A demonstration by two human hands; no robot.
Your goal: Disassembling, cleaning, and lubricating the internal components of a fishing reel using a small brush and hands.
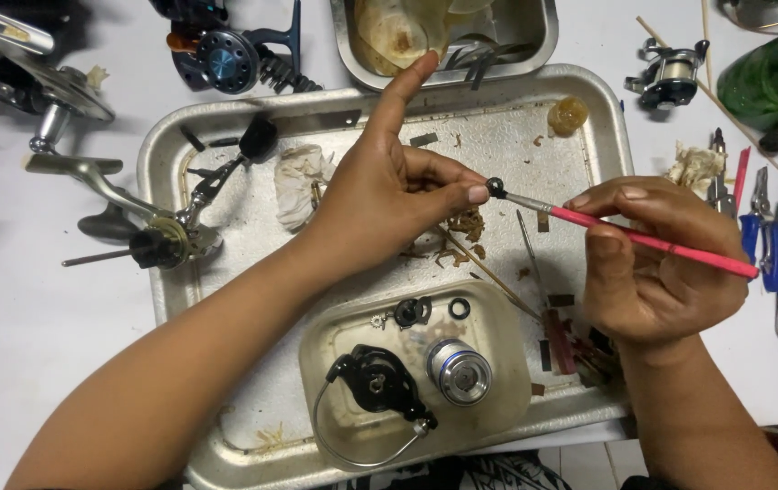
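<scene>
My left hand (pixel 393 186) hovers over a large metal tray (pixel 588 100) and pinches a small dark round part (pixel 496 188) between thumb and fingers, index finger stretched upward. My right hand (pixel 656 263) holds a pink-handled brush (pixel 652 240) like a pen, its tip touching that small part. Below both hands a small oval metal dish (pixel 325 363) lies in the tray with a black reel rotor and wire bail (pixel 378 381), a silver-blue spool (pixel 459 370) and small rings (pixel 459 308).
A crumpled white rag (pixel 298 181) and a partly stripped reel body with handle (pixel 162 238) lie at the tray's left. A second metal tin (pixel 534 41) stands behind. Another reel (pixel 670 77), pliers and blue-handled tools (pixel 765 236) sit at right on the white table.
</scene>
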